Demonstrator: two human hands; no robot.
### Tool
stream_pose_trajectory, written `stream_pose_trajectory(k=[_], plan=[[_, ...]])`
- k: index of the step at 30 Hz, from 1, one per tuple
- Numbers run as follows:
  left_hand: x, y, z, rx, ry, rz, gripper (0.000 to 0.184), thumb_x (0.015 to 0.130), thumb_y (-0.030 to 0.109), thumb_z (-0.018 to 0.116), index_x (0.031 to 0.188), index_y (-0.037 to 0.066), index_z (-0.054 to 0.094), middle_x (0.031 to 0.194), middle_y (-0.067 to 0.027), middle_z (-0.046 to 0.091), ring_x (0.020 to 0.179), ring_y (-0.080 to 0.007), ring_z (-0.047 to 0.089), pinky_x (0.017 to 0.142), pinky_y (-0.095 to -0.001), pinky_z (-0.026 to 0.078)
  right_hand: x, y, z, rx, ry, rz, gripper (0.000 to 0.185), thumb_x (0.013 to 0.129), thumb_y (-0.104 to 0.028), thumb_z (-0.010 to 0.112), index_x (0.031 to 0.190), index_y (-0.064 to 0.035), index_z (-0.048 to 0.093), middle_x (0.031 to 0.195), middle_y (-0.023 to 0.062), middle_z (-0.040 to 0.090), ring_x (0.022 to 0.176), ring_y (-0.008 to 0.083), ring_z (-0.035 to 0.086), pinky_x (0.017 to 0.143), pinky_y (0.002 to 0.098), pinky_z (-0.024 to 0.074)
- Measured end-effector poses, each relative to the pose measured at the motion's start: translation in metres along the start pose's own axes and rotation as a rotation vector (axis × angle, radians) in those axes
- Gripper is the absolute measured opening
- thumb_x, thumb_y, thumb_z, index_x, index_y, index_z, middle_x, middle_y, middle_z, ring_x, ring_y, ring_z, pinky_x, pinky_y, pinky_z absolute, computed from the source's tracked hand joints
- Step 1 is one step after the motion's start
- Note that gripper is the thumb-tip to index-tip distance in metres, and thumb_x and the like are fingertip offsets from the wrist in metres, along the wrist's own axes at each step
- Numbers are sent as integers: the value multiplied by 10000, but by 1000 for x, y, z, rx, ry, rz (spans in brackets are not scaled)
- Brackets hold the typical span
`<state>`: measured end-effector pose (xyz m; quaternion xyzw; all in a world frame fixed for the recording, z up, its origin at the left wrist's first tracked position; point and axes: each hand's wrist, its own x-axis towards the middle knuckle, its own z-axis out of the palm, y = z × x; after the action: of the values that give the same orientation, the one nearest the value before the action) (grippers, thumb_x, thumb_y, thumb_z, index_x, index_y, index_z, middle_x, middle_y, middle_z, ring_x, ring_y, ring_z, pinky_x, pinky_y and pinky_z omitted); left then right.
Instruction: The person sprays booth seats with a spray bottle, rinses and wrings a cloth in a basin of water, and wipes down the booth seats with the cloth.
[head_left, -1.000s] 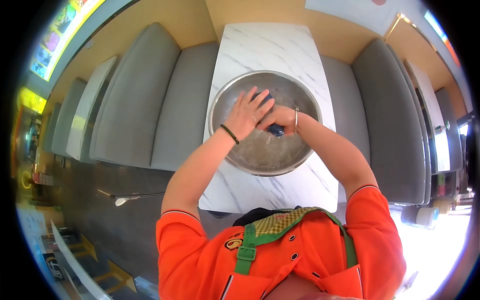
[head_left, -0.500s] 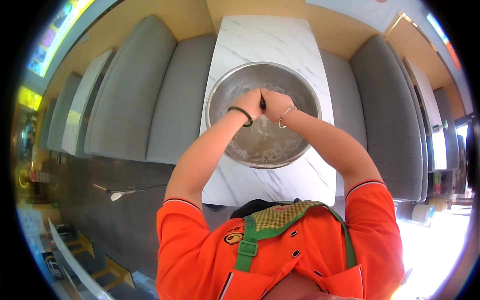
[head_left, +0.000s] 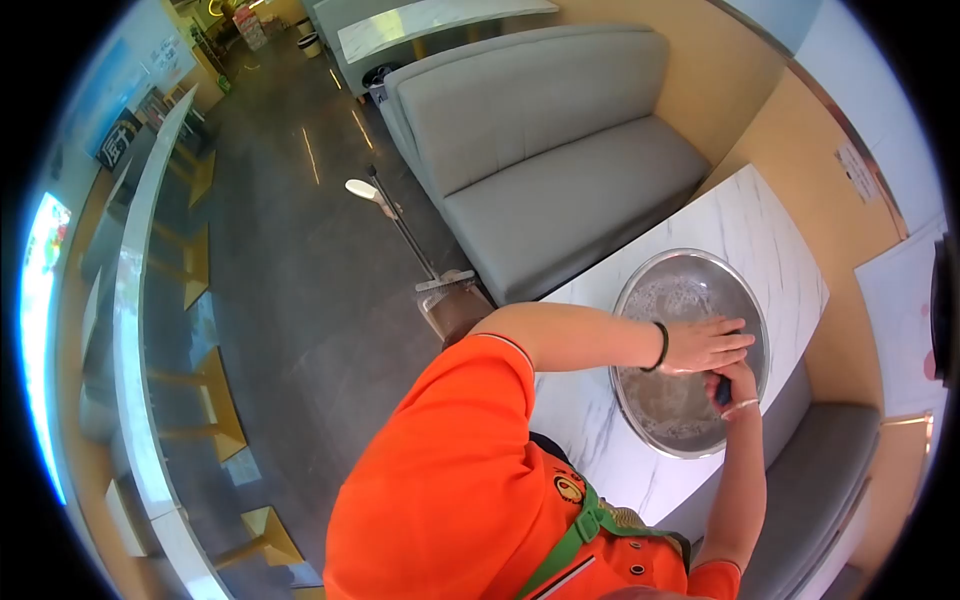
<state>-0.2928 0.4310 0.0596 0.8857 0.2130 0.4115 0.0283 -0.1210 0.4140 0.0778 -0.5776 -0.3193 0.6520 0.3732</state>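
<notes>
A large steel bowl (head_left: pixel 640 432) with cloudy, bubbly water stands on the white marbled table (head_left: pixel 585 425). Over its right part, my left hand (head_left: pixel 703 345) lies with its fingers stretched out, partly covering a dark blue item. Just below it, my right hand (head_left: pixel 737 380) is closed around the dark item (head_left: pixel 722 391), whose end shows beside the fingers. The two hands are close together. What the dark item is cannot be made out, since most of it is hidden.
A grey bench (head_left: pixel 570 200) runs along the table's far side, and another grey bench (head_left: pixel 825 480) is at the lower right. A long-handled dustpan and brush (head_left: pixel 445 285) stand on the dark floor. A long counter (head_left: pixel 135 330) with wooden stools (head_left: pixel 215 400) is at the left.
The view has swung left, so the bowl now appears at the right. My left hand has gone from closed to spread, while my right hand stays closed on the dark item.
</notes>
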Motion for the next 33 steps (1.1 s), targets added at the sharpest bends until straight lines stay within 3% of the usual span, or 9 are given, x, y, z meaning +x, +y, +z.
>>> stream_pose_trajectory(k=[2,8,11,15,17,20,24,26,33], plan=[[3,-11,-18,178,165,332,357,747,139,540,1082,35,475,1062,-109,453,972,-327,474,779,-422,437,-8,-6,7,-28,-302,144,138,695,-25,550,809,-86,503,635,16,470,472,96,419,388,223,305],[21,-29,-19,196,-75,317,236,735,198,532,923,57,549,816,-62,465,730,-228,563,480,-318,477,-24,-27,37,-204,-305,52,119,663,-18,582,731,-86,511,592,-10,455,439,86,389,371,220,284],[26,-28,-16,202,-178,233,202,734,197,532,879,59,547,762,-80,488,627,-256,576,455,-350,469,-21,-26,38,-332,-199,-25,131,643,-42,609,744,-67,529,589,-12,473,456,94,428,382,230,318],[27,-24,-9,219,-278,122,204,733,179,528,876,35,543,768,-120,527,619,-277,596,458,-362,473,5,-8,31,-705,34,-274,154,646,-77,610,768,-24,533,614,55,533,478,142,483,411,273,377],[28,-21,-3,201,-326,-21,208,730,164,529,880,20,543,774,-148,566,660,-294,612,483,-376,482,15,-4,22,-1010,-19,-670,203,665,-124,609,801,7,535,683,146,586,533,248,550,484,334,430],[29,-16,-2,209,-398,-173,201,743,150,521,892,18,546,813,-160,592,695,-300,617,547,-376,494,22,-3,24,-1223,147,-514,277,676,-168,622,879,2,541,766,198,600,652,339,581,578,389,453],[27,-14,1,85,-374,-357,190,733,136,538,880,20,565,835,-167,612,730,-306,615,619,-379,491,7,-6,44,-1300,307,-689,329,690,-208,625,947,-22,539,813,187,614,745,355,585,635,413,462],[24,-7,-8,-86,-352,-543,157,709,121,563,832,28,592,842,-167,624,762,-310,607,667,-378,483,-2,-11,54,-1509,425,-522,293,712,-214,597,943,-50,522,816,161,622,765,330,595,657,416,469],[7,0,16,-322,-203,-711,145,657,84,589,794,44,611,791,-184,619,780,-342,591,670,-402,470,1,-5,41,-1864,344,-636,181,720,-197,570,860,-102,505,756,113,622,727,291,610,609,393,478]])
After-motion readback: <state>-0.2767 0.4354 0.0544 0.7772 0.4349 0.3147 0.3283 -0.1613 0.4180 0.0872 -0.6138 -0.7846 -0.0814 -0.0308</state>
